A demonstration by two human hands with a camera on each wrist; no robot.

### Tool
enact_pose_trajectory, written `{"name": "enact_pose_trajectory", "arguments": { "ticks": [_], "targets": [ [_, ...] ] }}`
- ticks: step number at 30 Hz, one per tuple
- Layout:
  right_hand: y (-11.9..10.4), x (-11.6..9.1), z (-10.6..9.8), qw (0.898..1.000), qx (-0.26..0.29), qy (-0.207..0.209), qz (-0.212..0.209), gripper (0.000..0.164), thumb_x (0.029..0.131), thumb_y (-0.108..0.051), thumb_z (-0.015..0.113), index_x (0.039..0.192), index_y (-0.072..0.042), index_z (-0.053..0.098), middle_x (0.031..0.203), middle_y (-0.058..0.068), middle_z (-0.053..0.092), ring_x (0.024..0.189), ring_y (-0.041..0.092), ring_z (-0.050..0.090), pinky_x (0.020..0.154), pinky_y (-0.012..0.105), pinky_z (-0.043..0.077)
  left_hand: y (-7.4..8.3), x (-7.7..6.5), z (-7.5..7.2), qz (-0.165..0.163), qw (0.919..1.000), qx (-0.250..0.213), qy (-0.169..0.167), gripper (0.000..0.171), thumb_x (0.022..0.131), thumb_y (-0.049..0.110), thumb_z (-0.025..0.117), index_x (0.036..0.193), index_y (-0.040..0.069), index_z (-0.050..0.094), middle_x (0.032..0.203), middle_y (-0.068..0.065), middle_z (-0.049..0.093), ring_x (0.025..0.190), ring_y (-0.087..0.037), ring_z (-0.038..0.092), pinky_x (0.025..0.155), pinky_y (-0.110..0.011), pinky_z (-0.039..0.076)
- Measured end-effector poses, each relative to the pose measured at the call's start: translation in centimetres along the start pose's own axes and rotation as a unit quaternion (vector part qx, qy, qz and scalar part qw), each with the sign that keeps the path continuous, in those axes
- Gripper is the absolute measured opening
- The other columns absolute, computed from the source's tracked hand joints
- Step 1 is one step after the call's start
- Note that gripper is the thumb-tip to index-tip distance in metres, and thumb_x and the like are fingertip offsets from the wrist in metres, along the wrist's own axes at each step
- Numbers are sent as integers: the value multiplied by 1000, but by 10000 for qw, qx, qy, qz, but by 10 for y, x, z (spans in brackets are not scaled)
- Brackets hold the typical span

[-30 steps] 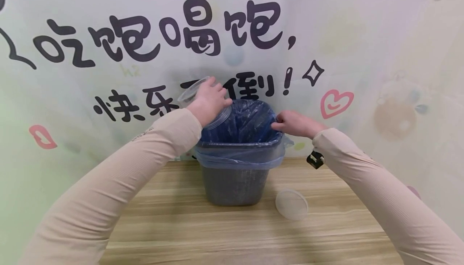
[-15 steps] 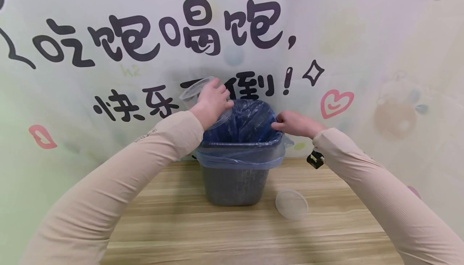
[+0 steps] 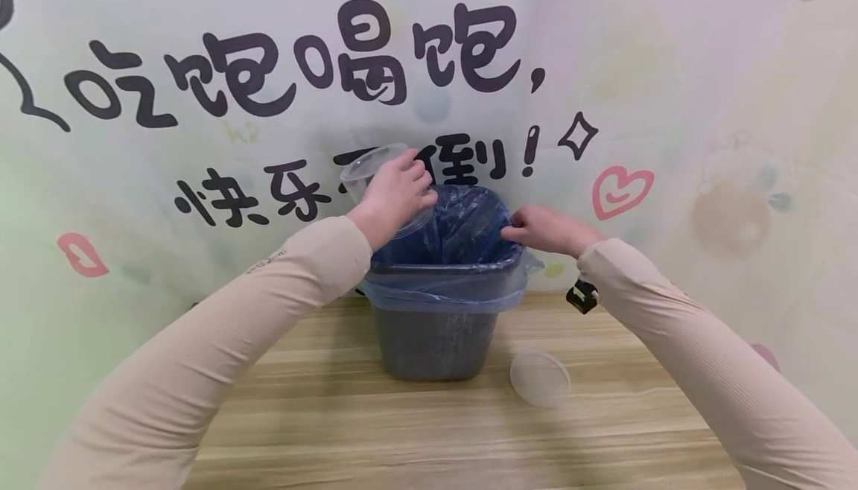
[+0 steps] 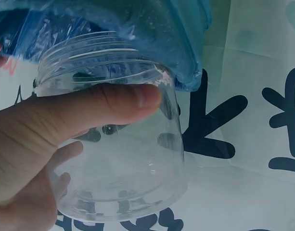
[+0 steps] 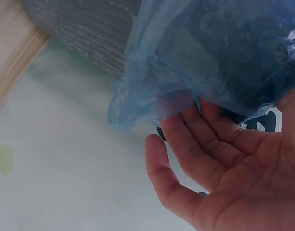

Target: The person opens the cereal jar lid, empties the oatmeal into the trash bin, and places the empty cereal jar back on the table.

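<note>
In the head view, my left hand [image 3: 394, 198] grips a clear plastic jar [image 3: 367, 167] over the left side of a dark grey trash can [image 3: 434, 345]. The jar is tilted, mouth end down toward the blue bag [image 3: 462, 222] lining the can. Up close in the left wrist view, the thumb lies across the jar [image 4: 152, 161], whose walls look bare; its threaded neck meets the bag's edge. My right hand [image 3: 546, 228] holds the can's right rim through the bag, fingers [image 5: 200, 154] outside, partly under the folded film. The thumb is largely out of the right wrist view.
A round translucent lid [image 3: 540, 378] lies on the wood-grain table [image 3: 302, 430], right of the can. Close behind the can hangs a pale printed backdrop [image 3: 670, 65] with black lettering. A black wrist device [image 3: 582, 296] shows below my right sleeve.
My left hand, with the jar, has shifted slightly right and down over the can. The right hand, can and lid look the same.
</note>
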State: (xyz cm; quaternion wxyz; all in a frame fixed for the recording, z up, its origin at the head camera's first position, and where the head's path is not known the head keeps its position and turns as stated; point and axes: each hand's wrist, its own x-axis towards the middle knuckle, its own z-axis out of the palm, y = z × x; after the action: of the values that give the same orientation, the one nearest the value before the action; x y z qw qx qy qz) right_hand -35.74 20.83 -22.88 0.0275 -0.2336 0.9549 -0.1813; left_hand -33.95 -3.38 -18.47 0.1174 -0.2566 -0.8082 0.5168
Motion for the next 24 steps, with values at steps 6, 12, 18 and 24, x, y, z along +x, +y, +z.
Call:
{"name": "enact_pose_trajectory", "arguments": {
  "ticks": [6, 12, 18, 24],
  "targets": [
    [0, 2, 2, 10000, 64, 23, -62, 30, 94, -16, 51, 65, -10, 45, 60, 0, 41, 55, 14, 37, 53, 28, 32, -10, -10, 4, -282, 9965, -480, 625, 55, 95, 12, 60, 142, 27, 36, 146, -6, 37, 133, -28, 33, 114, -43, 15],
    [0, 1, 2, 9999, 111, 50, -107, 31, 94, -15, 52, 64, -10, 46, 59, 0, 41, 54, 13, 37, 53, 28, 32, -14, -19, 6, -466, 9889, -801, 1161, 59, 90, 4, 63, 140, 27, 41, 139, -6, 44, 128, -28, 38, 114, -42, 18],
    [0, 2, 2, 9999, 106, 15, -68, 29, 95, -15, 52, 67, -8, 49, 60, 1, 43, 55, 14, 39, 54, 28, 33, -13, -25, 5, -571, 9778, -853, 1825, 62, 87, 0, 66, 138, 27, 45, 131, -6, 48, 123, -27, 41, 112, -41, 21],
    [-2, 0, 1, 9999, 119, 43, -28, 28, 95, -15, 52, 68, -6, 51, 61, 1, 43, 56, 15, 40, 54, 28, 34, -12, -28, 1, -616, 9759, -793, 1938, 63, 86, -1, 67, 138, 26, 45, 131, -7, 49, 122, -28, 42, 112, -41, 21]
  ]
}}
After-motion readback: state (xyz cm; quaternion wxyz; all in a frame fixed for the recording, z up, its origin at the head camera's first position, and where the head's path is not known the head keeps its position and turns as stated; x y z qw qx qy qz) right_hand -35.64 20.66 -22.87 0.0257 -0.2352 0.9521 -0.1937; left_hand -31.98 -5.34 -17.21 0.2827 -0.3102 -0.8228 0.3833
